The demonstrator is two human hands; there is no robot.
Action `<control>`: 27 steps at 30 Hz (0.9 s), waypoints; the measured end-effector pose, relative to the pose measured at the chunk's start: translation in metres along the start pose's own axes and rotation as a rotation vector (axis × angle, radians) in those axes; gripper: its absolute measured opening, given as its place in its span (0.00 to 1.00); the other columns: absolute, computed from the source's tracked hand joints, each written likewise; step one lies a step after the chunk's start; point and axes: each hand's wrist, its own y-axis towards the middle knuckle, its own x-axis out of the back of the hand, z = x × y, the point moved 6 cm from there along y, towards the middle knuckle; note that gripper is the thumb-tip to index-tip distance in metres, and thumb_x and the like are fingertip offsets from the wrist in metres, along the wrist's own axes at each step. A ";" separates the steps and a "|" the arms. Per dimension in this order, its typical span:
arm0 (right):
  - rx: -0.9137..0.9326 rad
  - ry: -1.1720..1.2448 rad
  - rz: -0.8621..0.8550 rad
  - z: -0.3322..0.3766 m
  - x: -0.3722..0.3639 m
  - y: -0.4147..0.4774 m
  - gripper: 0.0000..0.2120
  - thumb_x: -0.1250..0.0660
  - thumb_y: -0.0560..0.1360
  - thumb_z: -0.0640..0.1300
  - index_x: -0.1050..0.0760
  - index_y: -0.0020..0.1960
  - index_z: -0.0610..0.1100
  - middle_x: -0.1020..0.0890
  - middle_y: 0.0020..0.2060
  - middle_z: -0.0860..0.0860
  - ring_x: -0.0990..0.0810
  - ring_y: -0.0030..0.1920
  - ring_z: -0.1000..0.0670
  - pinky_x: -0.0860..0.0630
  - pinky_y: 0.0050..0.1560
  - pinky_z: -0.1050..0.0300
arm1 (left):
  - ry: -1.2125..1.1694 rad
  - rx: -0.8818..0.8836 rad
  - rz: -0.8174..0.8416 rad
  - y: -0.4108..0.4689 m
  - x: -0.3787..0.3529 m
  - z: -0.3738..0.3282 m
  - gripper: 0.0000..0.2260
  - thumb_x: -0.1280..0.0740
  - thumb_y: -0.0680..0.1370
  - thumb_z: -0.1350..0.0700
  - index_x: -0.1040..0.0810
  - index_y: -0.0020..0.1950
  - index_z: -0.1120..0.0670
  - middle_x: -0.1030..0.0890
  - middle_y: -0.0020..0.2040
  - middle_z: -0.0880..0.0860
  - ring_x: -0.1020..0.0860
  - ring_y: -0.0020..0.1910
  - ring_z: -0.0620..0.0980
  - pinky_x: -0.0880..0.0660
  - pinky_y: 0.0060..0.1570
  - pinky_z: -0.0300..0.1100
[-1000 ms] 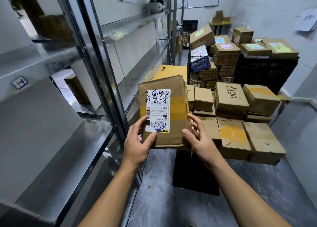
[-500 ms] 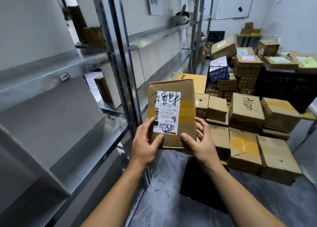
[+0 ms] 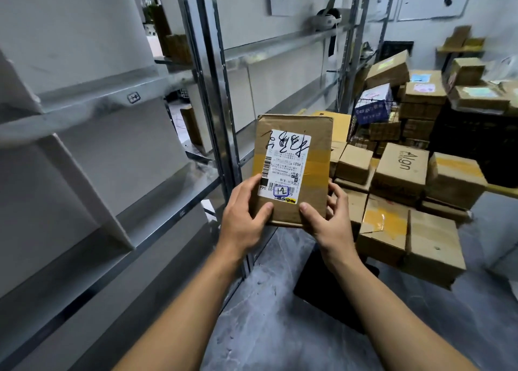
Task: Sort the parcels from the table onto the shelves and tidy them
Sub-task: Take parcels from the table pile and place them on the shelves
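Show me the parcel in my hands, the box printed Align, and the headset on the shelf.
held parcel [image 3: 318, 149], head view, bare cardboard right of its label.
Align box [image 3: 403, 164], head view, its printed top face.
headset [image 3: 325, 22], head view, its pale front body.

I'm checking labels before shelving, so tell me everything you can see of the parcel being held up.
The parcel is a flat brown cardboard box, creased and worn, held upright beside the metal shelving. A band of yellow tape crosses its middle. A white shipping label covers much of its face, with barcodes, black handwriting and a blue-boxed mark. The left hand and right hand grip its lower corners, thumbs on the front.
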 end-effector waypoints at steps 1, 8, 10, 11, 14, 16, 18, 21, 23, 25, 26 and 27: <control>-0.007 0.012 0.002 0.000 0.003 -0.005 0.30 0.23 0.73 0.46 0.36 0.61 0.72 0.24 0.61 0.58 0.23 0.64 0.52 0.22 0.63 0.43 | 0.009 0.005 0.006 -0.008 0.001 -0.004 0.28 0.29 0.75 0.55 0.32 0.73 0.42 0.28 0.68 0.45 0.30 0.62 0.39 0.31 0.66 0.45; -0.051 0.131 0.045 0.003 0.012 -0.042 0.31 0.24 0.73 0.45 0.33 0.69 0.61 0.22 0.61 0.54 0.21 0.63 0.47 0.21 0.59 0.37 | 0.026 0.032 -0.048 -0.056 0.019 -0.023 0.30 0.30 0.73 0.51 0.34 0.73 0.42 0.28 0.66 0.44 0.28 0.62 0.41 0.27 0.64 0.48; -0.088 0.170 0.070 0.004 0.010 -0.049 0.30 0.25 0.74 0.44 0.34 0.69 0.60 0.23 0.62 0.52 0.21 0.62 0.45 0.20 0.58 0.36 | -0.007 0.054 -0.073 -0.067 0.026 -0.025 0.30 0.30 0.73 0.50 0.35 0.74 0.42 0.29 0.66 0.44 0.27 0.63 0.42 0.27 0.64 0.47; -0.102 0.180 0.084 0.005 0.008 -0.052 0.29 0.25 0.74 0.43 0.33 0.67 0.62 0.23 0.62 0.52 0.21 0.62 0.45 0.20 0.58 0.36 | -0.017 0.066 -0.086 -0.072 0.032 -0.027 0.29 0.31 0.74 0.49 0.35 0.74 0.42 0.29 0.66 0.45 0.27 0.63 0.42 0.28 0.64 0.45; -0.121 0.188 0.133 0.008 -0.003 -0.062 0.27 0.24 0.74 0.44 0.33 0.64 0.65 0.23 0.62 0.51 0.21 0.62 0.45 0.20 0.58 0.37 | 0.072 0.062 -0.145 -0.089 0.061 -0.033 0.25 0.33 0.75 0.49 0.32 0.72 0.46 0.27 0.65 0.47 0.26 0.62 0.43 0.29 0.61 0.38; -0.118 0.191 0.169 0.013 -0.016 -0.071 0.27 0.23 0.70 0.50 0.32 0.61 0.68 0.22 0.63 0.49 0.21 0.62 0.46 0.20 0.59 0.37 | 0.195 0.037 -0.206 -0.101 0.090 -0.035 0.20 0.34 0.76 0.50 0.27 0.68 0.51 0.24 0.61 0.49 0.25 0.59 0.45 0.27 0.60 0.41; -0.099 0.188 0.205 0.020 -0.032 -0.080 0.29 0.23 0.65 0.55 0.31 0.61 0.68 0.22 0.62 0.50 0.20 0.62 0.46 0.21 0.60 0.36 | 0.356 0.048 -0.220 -0.112 0.122 -0.032 0.17 0.35 0.76 0.49 0.23 0.63 0.52 0.22 0.58 0.50 0.24 0.56 0.47 0.26 0.59 0.46; -0.057 0.175 0.276 0.031 -0.063 -0.095 0.33 0.23 0.67 0.54 0.33 0.68 0.60 0.23 0.61 0.53 0.21 0.62 0.47 0.22 0.60 0.36 | 0.653 0.142 -0.109 -0.126 0.167 -0.022 0.18 0.37 0.76 0.45 0.24 0.63 0.51 0.23 0.60 0.51 0.25 0.58 0.52 0.28 0.59 0.48; -0.029 0.194 0.321 0.040 -0.085 -0.107 0.31 0.23 0.72 0.48 0.34 0.69 0.56 0.23 0.59 0.54 0.21 0.62 0.48 0.21 0.60 0.39 | 0.836 0.214 -0.027 -0.141 0.196 -0.018 0.18 0.37 0.78 0.44 0.26 0.66 0.48 0.25 0.63 0.50 0.28 0.61 0.53 0.30 0.61 0.49; -0.018 0.216 0.369 0.049 -0.111 -0.124 0.30 0.25 0.75 0.44 0.36 0.72 0.52 0.24 0.59 0.55 0.22 0.63 0.47 0.20 0.60 0.44 | 0.991 0.275 0.017 -0.158 0.229 -0.018 0.19 0.38 0.78 0.43 0.29 0.68 0.47 0.26 0.64 0.50 0.28 0.62 0.54 0.31 0.61 0.49; -0.013 0.221 0.393 0.055 -0.124 -0.135 0.30 0.25 0.75 0.44 0.36 0.72 0.52 0.24 0.59 0.54 0.22 0.63 0.46 0.20 0.60 0.46 | 1.044 0.311 0.026 -0.169 0.246 -0.019 0.20 0.38 0.78 0.43 0.29 0.68 0.47 0.26 0.65 0.51 0.28 0.62 0.54 0.31 0.61 0.49; -0.010 0.231 0.419 0.060 -0.138 -0.147 0.32 0.24 0.74 0.47 0.36 0.72 0.54 0.24 0.61 0.53 0.22 0.64 0.46 0.20 0.60 0.45 | 1.083 0.341 0.025 -0.179 0.264 -0.020 0.20 0.38 0.78 0.43 0.30 0.69 0.47 0.26 0.65 0.51 0.28 0.62 0.55 0.31 0.61 0.49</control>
